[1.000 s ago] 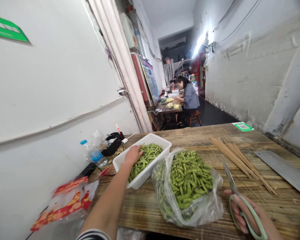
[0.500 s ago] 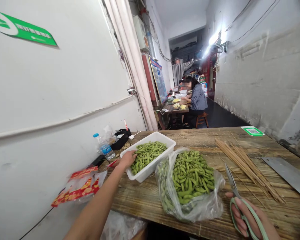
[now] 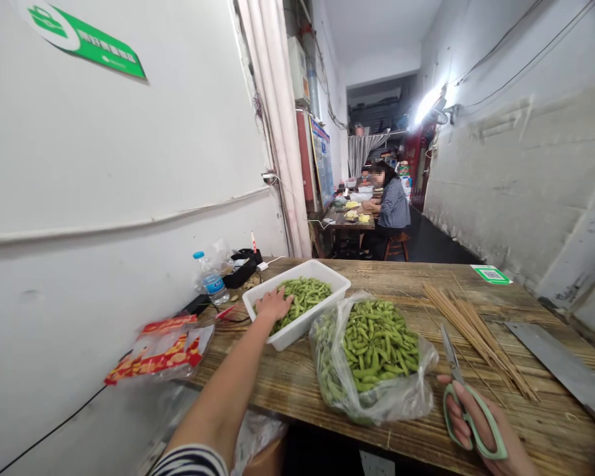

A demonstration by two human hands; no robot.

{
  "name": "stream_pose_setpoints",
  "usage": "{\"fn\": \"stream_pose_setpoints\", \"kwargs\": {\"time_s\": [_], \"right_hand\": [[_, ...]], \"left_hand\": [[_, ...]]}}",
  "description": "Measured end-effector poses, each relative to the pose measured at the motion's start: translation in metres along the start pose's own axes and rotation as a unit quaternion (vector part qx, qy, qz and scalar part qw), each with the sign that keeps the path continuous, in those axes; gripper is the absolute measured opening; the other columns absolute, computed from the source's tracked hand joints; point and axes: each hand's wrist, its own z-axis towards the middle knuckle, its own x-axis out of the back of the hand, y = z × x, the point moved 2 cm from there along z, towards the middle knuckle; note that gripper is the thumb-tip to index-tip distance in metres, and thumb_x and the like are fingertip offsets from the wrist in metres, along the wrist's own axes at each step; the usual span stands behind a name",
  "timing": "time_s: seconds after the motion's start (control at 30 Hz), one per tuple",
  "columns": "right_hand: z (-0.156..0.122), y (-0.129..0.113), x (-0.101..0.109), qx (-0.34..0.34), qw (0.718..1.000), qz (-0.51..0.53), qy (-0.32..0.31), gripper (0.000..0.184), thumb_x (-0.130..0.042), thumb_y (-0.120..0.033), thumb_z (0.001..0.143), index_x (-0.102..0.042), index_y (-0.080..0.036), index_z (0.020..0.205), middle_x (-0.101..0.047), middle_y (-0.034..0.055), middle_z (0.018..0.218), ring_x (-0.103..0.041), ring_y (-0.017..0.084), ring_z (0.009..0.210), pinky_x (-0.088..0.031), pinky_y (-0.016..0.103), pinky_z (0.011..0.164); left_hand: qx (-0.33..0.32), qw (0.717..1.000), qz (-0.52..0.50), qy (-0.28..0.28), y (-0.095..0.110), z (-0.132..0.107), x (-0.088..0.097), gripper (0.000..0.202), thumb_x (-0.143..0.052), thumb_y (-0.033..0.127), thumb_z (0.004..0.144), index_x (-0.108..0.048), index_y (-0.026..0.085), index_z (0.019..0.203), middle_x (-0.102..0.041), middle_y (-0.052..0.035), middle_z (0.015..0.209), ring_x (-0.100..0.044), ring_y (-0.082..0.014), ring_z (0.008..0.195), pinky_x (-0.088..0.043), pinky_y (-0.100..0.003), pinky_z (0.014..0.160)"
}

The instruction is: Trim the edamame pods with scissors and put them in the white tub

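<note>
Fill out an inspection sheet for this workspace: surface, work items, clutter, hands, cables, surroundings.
Surface: brown wooden table.
Work items: edamame pods in a white plastic tub and a clear plastic bag; scissors.
Clutter: water bottle and red-printed packaging left; bamboo skewers and broad metal blade right.
Hands: left hand on the tub's pods; right hand holding scissors.
Cables: white cable near tub; black cable at lower left.
Surroundings: person in striped top seated at another table.
</note>
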Motion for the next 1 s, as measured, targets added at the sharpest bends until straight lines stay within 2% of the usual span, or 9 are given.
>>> {"fn": "stream_pose_setpoints", "kwargs": {"time_s": [0.1,0.17,0.3,0.43,0.6,0.73,0.83,0.93,1.0], "right_hand": [[0.000,0.001,0.000,0.006,1.000,0.005,-0.008,0.048,-0.070,-0.057,0.074,-0.053,-0.020,0.100,-0.044,-0.0068,0.059,-0.035,0.008,0.041,-0.032,0.020,0.036],[0.000,0.000,0.000,0.015,1.000,0.009,-0.008,0.047,-0.070,-0.055,0.075,-0.053,-0.019,0.100,-0.043,-0.0069,0.059,-0.034,0.007,0.041,-0.032,0.019,0.035],[-0.002,-0.002,-0.001,0.041,0.999,0.013,-0.006,0.046,-0.070,-0.052,0.076,-0.054,-0.018,0.101,-0.042,-0.0070,0.059,-0.034,0.006,0.042,-0.031,0.019,0.036],[-0.004,-0.004,-0.003,0.052,0.999,0.011,-0.007,0.042,-0.069,-0.049,0.079,-0.055,-0.017,0.102,-0.043,-0.0062,0.060,-0.034,0.006,0.043,-0.032,0.019,0.036],[-0.006,-0.005,-0.006,0.056,0.998,0.019,-0.005,0.041,-0.068,-0.048,0.080,-0.053,-0.017,0.102,-0.043,-0.0070,0.059,-0.034,0.006,0.042,-0.031,0.018,0.036],[-0.006,-0.004,-0.006,0.060,0.998,0.024,-0.011,0.041,-0.068,-0.049,0.080,-0.053,-0.017,0.102,-0.044,-0.0073,0.059,-0.034,0.005,0.041,-0.031,0.018,0.035],[-0.004,0.000,-0.004,0.053,0.998,0.034,-0.006,0.040,-0.068,-0.048,0.079,-0.053,-0.018,0.101,-0.045,-0.0072,0.059,-0.036,0.006,0.040,-0.032,0.018,0.034],[-0.002,0.003,-0.004,0.045,0.998,0.039,0.000,0.040,-0.068,-0.048,0.079,-0.054,-0.018,0.102,-0.046,-0.0076,0.058,-0.036,0.006,0.038,-0.033,0.019,0.033],[-0.002,0.003,-0.005,0.041,0.998,0.038,0.006,0.040,-0.068,-0.048,0.078,-0.055,-0.018,0.101,-0.046,-0.0078,0.057,-0.037,0.006,0.038,-0.033,0.018,0.032]], "left_hand": [[0.043,0.999,-0.001,0.003,-0.003,-0.004,0.002,0.064,-0.026,0.055,0.089,-0.061,0.012,0.123,-0.055,-0.0228,0.133,-0.049,-0.0398,0.123,-0.035,-0.057,0.098],[0.052,0.999,-0.001,0.014,-0.003,-0.006,0.002,0.069,-0.022,0.055,0.090,-0.059,0.009,0.125,-0.047,-0.0247,0.140,-0.043,-0.0420,0.128,-0.032,-0.058,0.101],[-0.004,1.000,0.003,0.020,0.002,-0.011,0.002,0.069,-0.018,0.057,0.090,-0.044,0.017,0.141,-0.029,-0.0155,0.155,-0.022,-0.0369,0.142,-0.018,-0.058,0.110],[-0.103,0.994,0.006,-0.028,0.009,-0.016,0.000,0.059,-0.024,0.056,0.090,-0.050,0.029,0.136,-0.036,-0.0041,0.153,-0.029,-0.0274,0.141,-0.020,-0.050,0.112],[-0.112,0.993,0.010,-0.023,0.009,-0.028,0.003,0.059,-0.021,0.050,0.092,-0.050,0.023,0.136,-0.038,-0.0116,0.151,-0.032,-0.0328,0.138,-0.022,-0.058,0.108],[-0.105,0.994,0.021,-0.007,0.006,-0.038,0.012,0.054,-0.026,0.047,0.092,-0.058,0.022,0.127,-0.052,-0.0141,0.140,-0.036,-0.0380,0.134,-0.022,-0.065,0.104],[-0.093,0.992,0.026,0.076,0.013,-0.051,0.025,0.048,-0.031,0.039,0.092,-0.058,0.017,0.125,-0.058,-0.0172,0.132,-0.030,-0.0406,0.136,-0.015,-0.069,0.104],[-0.186,0.958,-0.050,0.210,0.045,-0.082,0.040,0.041,-0.038,0.036,0.092,-0.063,0.016,0.117,-0.062,-0.0165,0.126,-0.042,-0.0344,0.129,-0.025,-0.057,0.105],[-0.339,0.914,-0.133,0.176,0.080,-0.112,0.041,0.032,-0.045,0.038,0.090,-0.069,0.020,0.104,-0.070,-0.0109,0.108,-0.058,-0.0263,0.108,-0.037,-0.046,0.098]]}}
